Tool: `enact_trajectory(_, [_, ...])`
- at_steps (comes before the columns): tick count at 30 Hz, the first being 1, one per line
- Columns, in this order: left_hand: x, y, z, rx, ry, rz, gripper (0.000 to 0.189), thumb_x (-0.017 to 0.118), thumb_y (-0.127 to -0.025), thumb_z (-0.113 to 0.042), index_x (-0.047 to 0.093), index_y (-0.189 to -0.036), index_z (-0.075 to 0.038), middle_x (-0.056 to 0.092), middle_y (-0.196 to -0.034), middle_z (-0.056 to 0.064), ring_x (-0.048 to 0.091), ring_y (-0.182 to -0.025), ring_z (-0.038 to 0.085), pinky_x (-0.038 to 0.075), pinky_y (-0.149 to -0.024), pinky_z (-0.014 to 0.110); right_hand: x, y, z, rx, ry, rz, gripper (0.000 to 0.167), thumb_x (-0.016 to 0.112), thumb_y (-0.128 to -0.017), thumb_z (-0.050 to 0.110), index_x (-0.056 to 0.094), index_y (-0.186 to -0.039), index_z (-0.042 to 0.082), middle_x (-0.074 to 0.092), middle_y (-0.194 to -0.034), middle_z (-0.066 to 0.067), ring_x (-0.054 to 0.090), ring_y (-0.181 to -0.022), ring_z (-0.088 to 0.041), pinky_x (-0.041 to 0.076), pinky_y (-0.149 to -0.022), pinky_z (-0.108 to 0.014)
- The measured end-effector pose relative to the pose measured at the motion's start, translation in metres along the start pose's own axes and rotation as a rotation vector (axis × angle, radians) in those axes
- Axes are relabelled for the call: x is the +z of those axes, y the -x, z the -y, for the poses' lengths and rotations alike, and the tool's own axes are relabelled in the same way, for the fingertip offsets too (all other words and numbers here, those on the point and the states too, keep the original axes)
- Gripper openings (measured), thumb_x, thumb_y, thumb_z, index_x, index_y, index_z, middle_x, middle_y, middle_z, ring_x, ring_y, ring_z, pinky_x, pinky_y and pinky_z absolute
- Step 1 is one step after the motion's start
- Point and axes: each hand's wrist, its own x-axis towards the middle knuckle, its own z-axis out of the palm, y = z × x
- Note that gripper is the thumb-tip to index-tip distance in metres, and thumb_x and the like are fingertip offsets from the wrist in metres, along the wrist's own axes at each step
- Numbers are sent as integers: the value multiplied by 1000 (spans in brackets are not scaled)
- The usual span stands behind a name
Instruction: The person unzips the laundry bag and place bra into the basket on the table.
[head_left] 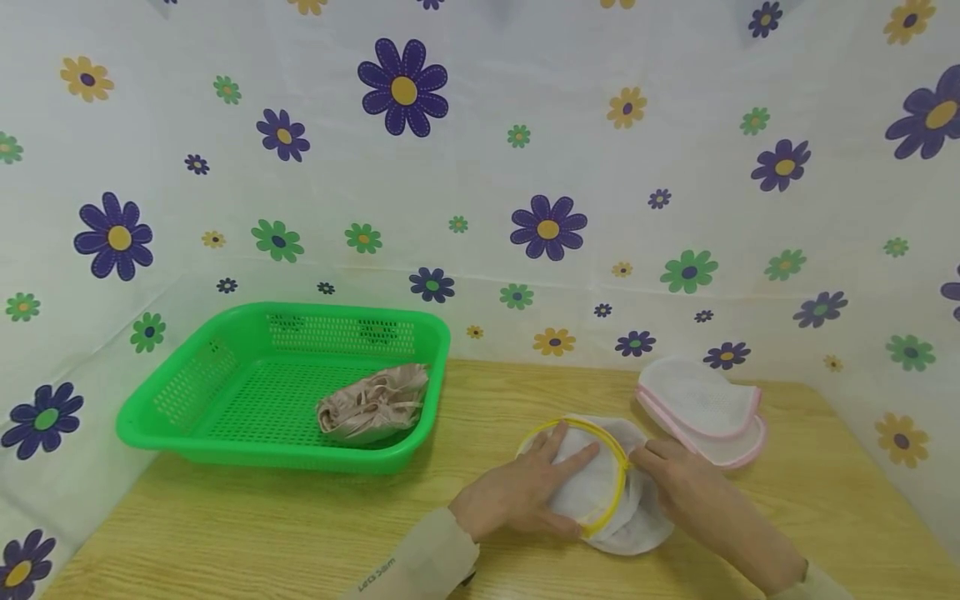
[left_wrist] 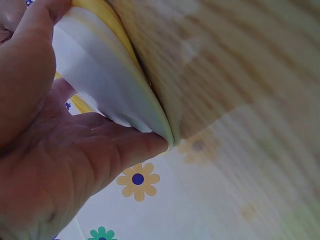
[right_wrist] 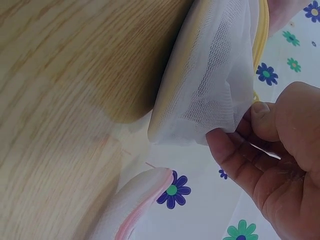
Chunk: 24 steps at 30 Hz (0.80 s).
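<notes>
Your pale sleeves (head_left: 420, 550) lay nearest, running in from the near edge over a wood-grain counter (head_left: 300, 533). At near centre-right of it was the working item, a white mesh bag (head_left: 600, 493) with a yellow rim (head_left: 623, 479). Your left hand (head_left: 517, 496) was spread wide over the bag's left side and held it, thumb at the near part of the rim. Your right hand (head_left: 686, 479) was narrow, thumb and fingers pinching the mesh just beside the rim on the right.

In my judgement, the step in hand was handling the bag at its rim; a small yellow tab (right_wrist: 256, 96) beside your right fingertips could have been a zip pull. Whether the bag was fastened, or held anything, could not be determined. The next move seemed to call for a steady left hold while your right fingers worked along that edge.

Containers noted: a green basket (head_left: 270, 455) at left, with a crumpled beige fabric bundle (head_left: 375, 404) inside against its right end; and pink-trimmed mesh bags (head_left: 693, 392), apparently two, overlapping at far right, contents not discernible.
</notes>
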Motion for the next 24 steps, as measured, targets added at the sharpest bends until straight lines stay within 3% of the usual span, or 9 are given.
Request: enact_trajectory(24, [4, 3, 3, 20, -16, -18, 100, 78, -86, -52, 17, -164, -39, 6, -173, 16, 23, -156, 43, 39, -119, 50, 6, 8, 7, -44, -70, -65, 47, 74, -56, -18, 65, -87, 16, 57, -80, 8, 53, -71, -7, 50, -62, -20])
